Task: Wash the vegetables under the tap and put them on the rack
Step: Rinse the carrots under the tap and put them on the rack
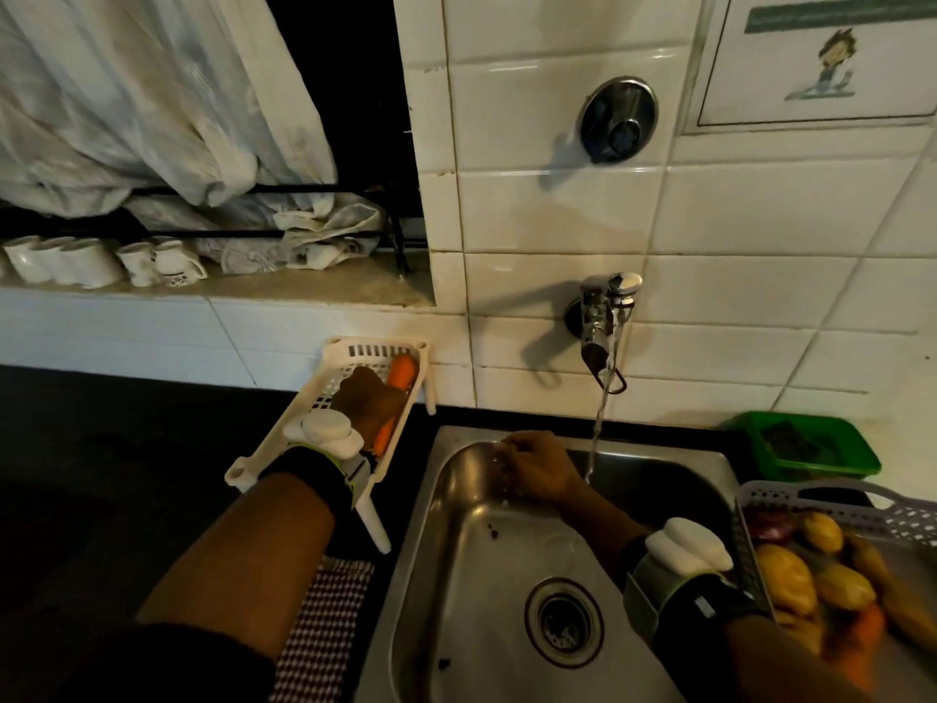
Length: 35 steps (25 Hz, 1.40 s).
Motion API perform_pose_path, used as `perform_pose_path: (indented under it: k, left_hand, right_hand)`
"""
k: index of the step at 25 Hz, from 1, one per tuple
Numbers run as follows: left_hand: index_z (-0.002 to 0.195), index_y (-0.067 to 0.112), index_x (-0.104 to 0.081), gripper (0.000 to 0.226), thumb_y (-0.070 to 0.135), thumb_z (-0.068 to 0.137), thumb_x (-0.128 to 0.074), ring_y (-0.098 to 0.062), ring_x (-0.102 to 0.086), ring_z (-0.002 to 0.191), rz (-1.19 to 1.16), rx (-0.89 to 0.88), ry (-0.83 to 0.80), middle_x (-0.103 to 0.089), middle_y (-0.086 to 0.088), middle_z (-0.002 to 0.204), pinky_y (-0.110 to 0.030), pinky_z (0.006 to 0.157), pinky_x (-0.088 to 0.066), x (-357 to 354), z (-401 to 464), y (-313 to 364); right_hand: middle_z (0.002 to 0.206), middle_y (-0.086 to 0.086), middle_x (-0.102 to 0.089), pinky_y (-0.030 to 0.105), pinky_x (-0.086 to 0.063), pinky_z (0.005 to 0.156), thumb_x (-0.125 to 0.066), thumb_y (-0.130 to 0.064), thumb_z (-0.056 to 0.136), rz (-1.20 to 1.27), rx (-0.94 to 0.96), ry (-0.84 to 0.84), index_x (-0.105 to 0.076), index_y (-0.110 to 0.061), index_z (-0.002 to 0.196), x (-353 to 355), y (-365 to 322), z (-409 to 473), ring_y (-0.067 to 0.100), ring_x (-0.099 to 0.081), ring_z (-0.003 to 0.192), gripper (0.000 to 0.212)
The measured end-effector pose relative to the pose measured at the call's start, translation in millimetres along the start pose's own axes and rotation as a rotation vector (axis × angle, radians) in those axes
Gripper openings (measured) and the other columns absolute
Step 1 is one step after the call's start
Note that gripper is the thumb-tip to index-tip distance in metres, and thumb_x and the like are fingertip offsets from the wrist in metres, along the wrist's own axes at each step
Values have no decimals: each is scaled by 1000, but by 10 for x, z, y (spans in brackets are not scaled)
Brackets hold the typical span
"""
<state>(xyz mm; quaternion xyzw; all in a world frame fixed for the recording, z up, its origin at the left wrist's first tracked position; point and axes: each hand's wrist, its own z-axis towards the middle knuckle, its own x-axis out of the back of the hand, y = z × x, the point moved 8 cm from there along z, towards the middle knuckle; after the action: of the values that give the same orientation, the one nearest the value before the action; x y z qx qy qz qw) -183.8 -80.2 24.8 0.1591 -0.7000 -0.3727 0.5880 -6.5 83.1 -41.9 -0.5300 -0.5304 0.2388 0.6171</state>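
A white slatted rack [350, 355] stands on the dark counter left of the steel sink [471, 575]. One carrot [403, 372] lies at its far end. My left hand [370, 400] is inside the rack, curled over a second carrot [384, 434] whose end shows beside my wrist. My right hand [537, 471] hangs over the sink's far left corner with wet, loosely bent fingers and holds nothing. The wall tap [603, 317] runs, and its stream [596, 438] falls just right of that hand. More vegetables [783, 575], yellow, orange and purple, fill a white basket [811, 492] at the right.
A green tub [857, 449] with a dark scourer sits behind the basket. A checked cloth [324, 626] lies on the counter's front edge beside the sink. White mugs [101, 261] line the window ledge at the back left, under a curtain.
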Motion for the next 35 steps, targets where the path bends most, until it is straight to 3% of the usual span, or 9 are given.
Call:
perform_pose_path:
  k: [4,8,11,14,18,21,26,32,35]
  left_hand:
    - [78,15,-65,55,66,86,-46,-28,-65,74,123,-52,18,-67,-7,78,-37,77,-53,-26,20,118]
    - [102,18,-69,27,38,88,-57,-30,-61,101,293,-299,150,-65,-8,111,-38,88,-47,-189,-191,570]
    - [108,20,-68,24,30,87,-65,-22,-61,103,198,-392,-42,-63,-3,115,-29,88,-44,-751,-672,706]
    - [103,18,-71,19,25,85,-68,-17,-63,93,154,-495,-288,-67,-1,102,-23,79,-45,-1486,-1288,874]
    - [106,21,-71,22,29,86,-66,-15,-62,91,136,-620,-437,-65,1,102,-30,82,-52,-2157,-1924,1194]
    - [105,23,-71,22,31,85,-65,-14,-63,90,110,-677,-461,-66,1,99,-29,79,-53,-2438,-2222,1432]
    - [100,26,-73,21,34,84,-64,-18,-63,87,135,-764,-481,-65,0,95,-30,73,-52,-2761,-2503,1713]
    - [101,27,-72,21,35,85,-63,-15,-62,87,129,-760,-463,-65,2,95,-23,67,-43,-2788,-2503,1713]
    - [104,23,-70,21,33,88,-62,-8,-58,83,98,-711,-445,-63,4,97,-20,68,-42,-2669,-2407,1552]
  right_hand:
    - [76,-5,-63,27,-49,74,-54,-23,95,-82,30,19,-63,-23,77,78,3,-18,10,-63,75,20]
    - [96,2,-68,30,-51,85,-54,-27,95,-208,60,-77,-68,-17,98,113,-114,-330,13,-63,89,18]
    - [99,1,-64,31,-48,83,-51,-34,95,-462,31,-109,-65,-19,106,358,-53,-779,13,-59,91,23]
    - [93,1,-62,30,-46,75,-50,-38,94,-670,-54,47,-65,-20,103,1017,178,-1323,18,-59,86,25]
    - [102,1,-66,28,-45,73,-53,-35,92,-814,-168,183,-66,-22,107,1907,655,-1965,22,-63,97,24]
    - [116,0,-59,34,-45,85,-54,-29,85,-1007,-184,33,-63,-31,106,2102,1066,-2250,27,-53,114,23]
    - [147,-3,-40,36,-20,112,-55,-14,82,-1263,-152,-208,-49,-30,134,1978,1488,-2563,21,-33,138,55]
    - [99,-6,-66,56,-45,94,-72,-38,64,-1456,49,-240,-65,-35,101,1881,1650,-2442,22,-63,101,38]
    - [100,-4,-67,50,-50,91,-61,-32,73,-1416,221,-150,-64,-30,104,1931,1517,-2462,22,-63,100,31]
